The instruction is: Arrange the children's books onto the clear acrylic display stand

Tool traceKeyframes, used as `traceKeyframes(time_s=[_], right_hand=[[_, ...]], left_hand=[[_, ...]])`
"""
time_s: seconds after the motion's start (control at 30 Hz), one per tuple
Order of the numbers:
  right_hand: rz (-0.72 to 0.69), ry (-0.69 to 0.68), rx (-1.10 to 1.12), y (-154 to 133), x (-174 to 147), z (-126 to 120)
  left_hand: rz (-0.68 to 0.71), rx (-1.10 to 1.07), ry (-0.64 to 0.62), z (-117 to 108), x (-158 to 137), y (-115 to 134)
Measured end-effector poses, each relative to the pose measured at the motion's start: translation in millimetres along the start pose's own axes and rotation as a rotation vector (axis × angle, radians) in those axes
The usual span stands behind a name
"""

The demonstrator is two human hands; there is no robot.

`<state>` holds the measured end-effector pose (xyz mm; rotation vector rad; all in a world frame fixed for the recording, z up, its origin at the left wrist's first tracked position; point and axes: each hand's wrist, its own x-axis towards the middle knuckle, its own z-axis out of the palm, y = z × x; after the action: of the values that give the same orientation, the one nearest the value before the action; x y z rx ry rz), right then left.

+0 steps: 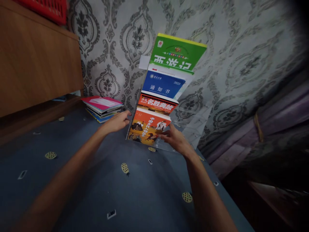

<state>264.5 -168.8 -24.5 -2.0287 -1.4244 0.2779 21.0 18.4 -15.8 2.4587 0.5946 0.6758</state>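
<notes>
A clear acrylic stand (193,129) holds several books in stepped rows, leaning back near the wall. Its front row is an orange book (142,127) with a pictured cover and Chinese title. Behind it rise a red-orange book (156,104), a blue booklet (163,84) marked 2022 and a green book (178,51) at the top. My left hand (117,121) is open just left of the stand, fingertips pointing at its side edge. At the orange book's right edge is my right hand (177,139), fingers apart, fingertips seeming to touch the book.
A pile of thin books (103,108) with a pink cover on top lies left of the stand. A wooden cabinet (41,58) with a red basket (48,9) stands at left. The blue patterned cloth (96,193) ends at right, by a tied curtain (231,151).
</notes>
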Motion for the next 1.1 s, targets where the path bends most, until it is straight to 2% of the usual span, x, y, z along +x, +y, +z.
traceKeyframes(time_s=[0.2,0.37,0.67,1.1], right_hand=[[0.038,-0.035,0.017,12,-3,-18],[0.069,0.026,-0.009,18,-3,-21],[0.039,0.017,-0.195,30,3,-6],[0.021,0.002,-0.222,22,-1,-11]], left_hand=[[-0.088,-0.035,0.109,-21,1,-15],[-0.124,-0.059,0.102,-29,-1,-16],[-0.096,0.131,-0.046,-17,0,-7],[-0.064,0.161,-0.093,-9,-3,5]])
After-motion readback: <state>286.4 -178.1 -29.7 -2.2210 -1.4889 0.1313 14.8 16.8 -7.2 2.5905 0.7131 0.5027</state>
